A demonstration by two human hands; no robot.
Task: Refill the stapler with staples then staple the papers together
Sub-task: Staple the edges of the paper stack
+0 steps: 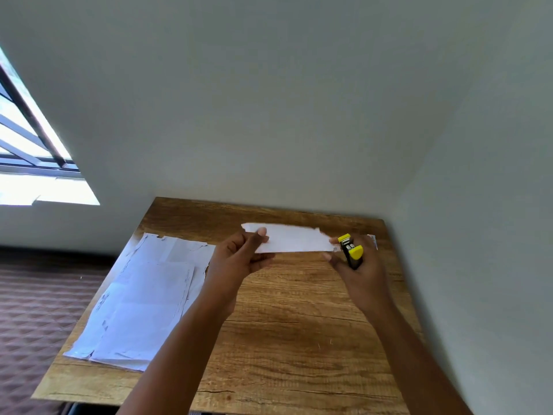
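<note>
Above a wooden table (269,339), left hand (239,259) pinched papers (291,238); right hand (357,265) gripped stapler (350,250).
Squaring the edges before squeezing looked wise.

The right end of the raised white paper strip (291,242) is hidden behind the black stapler with yellow ends (350,250), and whether the stapler's mouth is around that end or only in front of it cannot be told; the strip's left end sits behind the left hand's (239,256) thumb. The right hand (357,269) covers the stapler's lower body, and both forearms run off the bottom edge of the frame. The faint print on the flat white sheets (143,298) at lower left is too small to read, while the wooden worktop's (293,330) near edge is cut off at the bottom, and the window (33,151) at left by the frame edge.
</note>
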